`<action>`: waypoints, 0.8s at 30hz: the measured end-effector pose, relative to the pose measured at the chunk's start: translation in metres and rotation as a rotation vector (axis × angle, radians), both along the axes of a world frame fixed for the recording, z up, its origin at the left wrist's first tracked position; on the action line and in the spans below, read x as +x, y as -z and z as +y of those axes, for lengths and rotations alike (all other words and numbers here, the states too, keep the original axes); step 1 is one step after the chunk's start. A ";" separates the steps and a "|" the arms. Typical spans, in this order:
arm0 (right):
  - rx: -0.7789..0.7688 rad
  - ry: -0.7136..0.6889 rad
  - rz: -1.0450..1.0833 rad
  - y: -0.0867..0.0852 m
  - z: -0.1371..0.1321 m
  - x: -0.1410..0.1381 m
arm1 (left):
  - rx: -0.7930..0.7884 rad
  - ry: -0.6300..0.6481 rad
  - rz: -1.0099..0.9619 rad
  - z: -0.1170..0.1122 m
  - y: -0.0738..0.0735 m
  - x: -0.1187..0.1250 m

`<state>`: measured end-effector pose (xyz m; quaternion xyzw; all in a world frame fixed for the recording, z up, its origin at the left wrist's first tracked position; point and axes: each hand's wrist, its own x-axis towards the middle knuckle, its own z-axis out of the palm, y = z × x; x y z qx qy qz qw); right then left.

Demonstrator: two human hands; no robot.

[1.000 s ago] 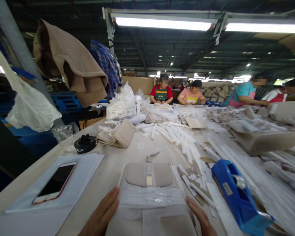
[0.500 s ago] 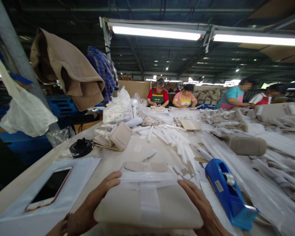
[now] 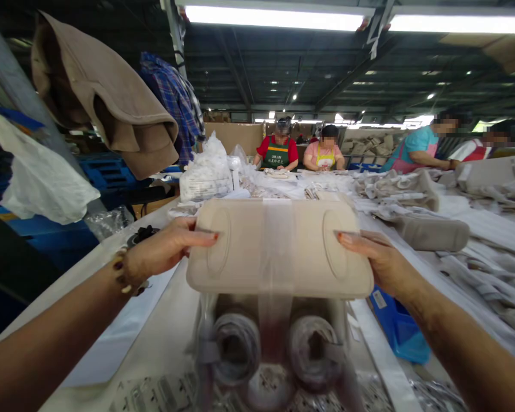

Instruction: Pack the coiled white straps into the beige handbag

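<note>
I hold a beige padded panel (image 3: 278, 246) up in front of me, above the table, with a strip of clear tape running down its middle. My left hand (image 3: 167, 247) grips its left edge, thumb on the front face. My right hand (image 3: 377, 260) grips its right edge the same way. A clear plastic bag (image 3: 274, 349) hangs below the panel, with two coiled parts showing inside it.
The long worktable (image 3: 163, 337) carries white sleeves, more beige panels (image 3: 431, 232) and a bulging white bag (image 3: 206, 177). A blue tape dispenser (image 3: 397, 329) lies under my right wrist. Several people work at the far end and right side. A beige coat (image 3: 107, 97) hangs at the upper left.
Both hands have lifted the beige panel off the table and raised it upright, with the plastic bag now dangling beneath it. The phone on the left is now hidden behind my left arm.
</note>
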<state>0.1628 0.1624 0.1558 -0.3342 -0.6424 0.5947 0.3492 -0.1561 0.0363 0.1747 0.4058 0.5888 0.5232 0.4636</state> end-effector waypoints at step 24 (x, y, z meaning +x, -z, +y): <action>0.245 0.458 -0.374 0.137 -0.025 -0.012 | -0.434 -0.128 0.317 0.048 0.159 -0.001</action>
